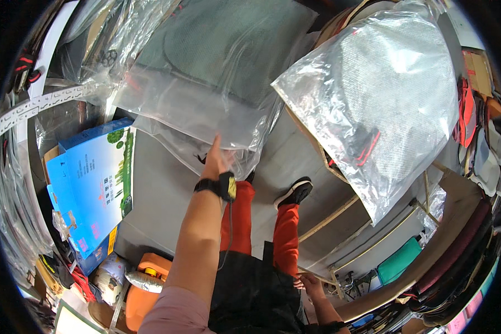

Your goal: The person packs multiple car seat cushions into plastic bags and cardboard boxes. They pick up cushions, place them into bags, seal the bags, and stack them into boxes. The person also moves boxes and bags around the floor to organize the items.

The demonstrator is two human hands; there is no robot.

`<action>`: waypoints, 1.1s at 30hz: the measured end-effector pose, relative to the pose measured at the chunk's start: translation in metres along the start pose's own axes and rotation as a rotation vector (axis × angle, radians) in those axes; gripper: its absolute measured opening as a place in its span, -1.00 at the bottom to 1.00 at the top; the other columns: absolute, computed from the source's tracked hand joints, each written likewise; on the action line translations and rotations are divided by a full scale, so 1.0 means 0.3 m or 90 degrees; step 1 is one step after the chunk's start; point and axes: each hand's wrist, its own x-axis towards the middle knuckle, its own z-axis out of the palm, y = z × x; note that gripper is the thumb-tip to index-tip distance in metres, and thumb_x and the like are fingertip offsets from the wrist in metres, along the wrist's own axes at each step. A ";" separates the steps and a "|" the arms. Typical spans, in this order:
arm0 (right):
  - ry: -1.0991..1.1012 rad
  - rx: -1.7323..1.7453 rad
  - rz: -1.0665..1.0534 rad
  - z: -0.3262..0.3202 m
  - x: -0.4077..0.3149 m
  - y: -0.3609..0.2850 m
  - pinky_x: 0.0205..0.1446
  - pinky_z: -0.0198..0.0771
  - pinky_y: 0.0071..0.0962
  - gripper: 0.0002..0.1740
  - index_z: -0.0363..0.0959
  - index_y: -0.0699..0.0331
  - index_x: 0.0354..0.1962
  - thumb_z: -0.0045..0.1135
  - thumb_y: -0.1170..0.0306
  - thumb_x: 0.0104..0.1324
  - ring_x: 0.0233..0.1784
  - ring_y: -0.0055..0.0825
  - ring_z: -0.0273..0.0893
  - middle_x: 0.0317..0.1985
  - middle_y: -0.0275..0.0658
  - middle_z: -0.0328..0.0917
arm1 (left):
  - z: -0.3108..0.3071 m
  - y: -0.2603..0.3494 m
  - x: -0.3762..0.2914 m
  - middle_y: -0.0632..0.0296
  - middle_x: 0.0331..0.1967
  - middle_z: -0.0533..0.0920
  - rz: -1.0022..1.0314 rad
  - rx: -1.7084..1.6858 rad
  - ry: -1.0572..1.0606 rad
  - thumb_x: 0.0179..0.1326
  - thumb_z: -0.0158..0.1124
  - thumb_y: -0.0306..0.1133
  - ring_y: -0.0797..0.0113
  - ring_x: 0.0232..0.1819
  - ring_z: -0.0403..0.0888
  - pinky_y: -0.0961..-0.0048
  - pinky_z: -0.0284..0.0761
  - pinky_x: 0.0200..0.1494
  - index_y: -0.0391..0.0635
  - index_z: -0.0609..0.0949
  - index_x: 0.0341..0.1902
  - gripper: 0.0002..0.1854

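Observation:
My left hand [219, 158] grips the lower edge of a clear plastic bag [179, 100], with some fingers seen through the film. Inside this bag lies a dark-edged, textured mat [242, 50], which the plastic makes look greyish green. A watch-like device with a cable is strapped on my left wrist. Low beside my right leg hangs my right hand [311, 286]; its fingers are slightly curled, and nothing is plainly visible in them. To the right, a second clear bag [317, 92] covers another textured mat [384, 92] with a black and red piece near its lower end.
A blue printed cardboard box [94, 179] stands at the left. Orange plastic containers [144, 307] are at lower left. Wooden frame bars [330, 219] cross the lower right above the grey floor [154, 196]. Stacked mats [453, 250] line the right rim, near a green item [398, 261].

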 end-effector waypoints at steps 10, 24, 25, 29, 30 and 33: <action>-0.004 0.015 -0.072 0.100 -0.045 -0.056 -0.26 0.43 -0.52 -0.73 0.36 0.41 -0.16 -0.16 0.40 0.28 -0.36 -0.45 0.50 -0.42 -0.18 0.50 | 0.160 0.199 -0.295 0.32 -0.40 0.49 0.071 0.219 -0.009 0.04 0.22 -0.16 0.38 -0.45 0.39 0.41 0.30 -0.44 -0.07 0.50 -0.23 -0.70; 0.001 0.047 -0.203 0.068 -0.306 -0.137 -0.34 0.41 -0.58 -0.72 0.36 0.42 -0.15 -0.16 0.40 0.27 -0.41 -0.49 0.49 -0.44 -0.19 0.50 | 0.111 0.515 -1.598 0.13 -0.12 0.51 0.315 0.108 -0.105 0.08 0.14 -0.34 0.24 -0.11 0.47 0.34 0.39 -0.04 -0.24 0.46 -0.07 -0.65; 0.019 0.046 -0.197 0.056 -0.322 -0.134 -0.34 0.41 -0.59 -0.72 0.36 0.42 -0.15 -0.16 0.40 0.27 -0.42 -0.49 0.49 -0.44 -0.19 0.50 | 0.102 0.521 -1.673 0.12 -0.12 0.51 0.345 0.118 -0.089 0.08 0.14 -0.36 0.25 -0.10 0.47 0.34 0.38 -0.03 -0.25 0.45 -0.06 -0.65; 0.023 0.038 -0.226 0.006 -0.383 -0.122 -0.34 0.40 -0.59 -0.72 0.36 0.39 -0.14 -0.15 0.39 0.27 -0.43 -0.49 0.48 -0.45 -0.19 0.49 | 0.086 0.514 -1.905 0.10 -0.16 0.50 0.495 0.251 -0.042 0.09 0.11 -0.40 0.26 -0.11 0.47 0.37 0.38 -0.03 -0.28 0.41 -0.02 -0.63; 0.014 0.048 -0.245 -0.006 -0.396 -0.118 -0.34 0.40 -0.58 -0.72 0.36 0.39 -0.14 -0.15 0.39 0.27 -0.43 -0.49 0.48 -0.44 -0.19 0.49 | 0.084 0.515 -1.957 0.11 -0.18 0.51 0.465 0.195 -0.058 0.10 0.11 -0.39 0.27 -0.13 0.48 0.38 0.39 -0.05 -0.28 0.42 -0.03 -0.64; 0.021 0.068 -0.277 -0.049 -0.433 -0.089 -0.35 0.40 -0.57 -0.73 0.36 0.38 -0.15 -0.13 0.38 0.27 -0.45 -0.50 0.48 -0.47 -0.21 0.49 | 0.113 0.519 -2.078 0.13 -0.28 0.53 0.513 0.189 -0.049 0.11 0.11 -0.35 0.28 -0.23 0.51 0.42 0.42 -0.12 -0.28 0.45 -0.10 -0.68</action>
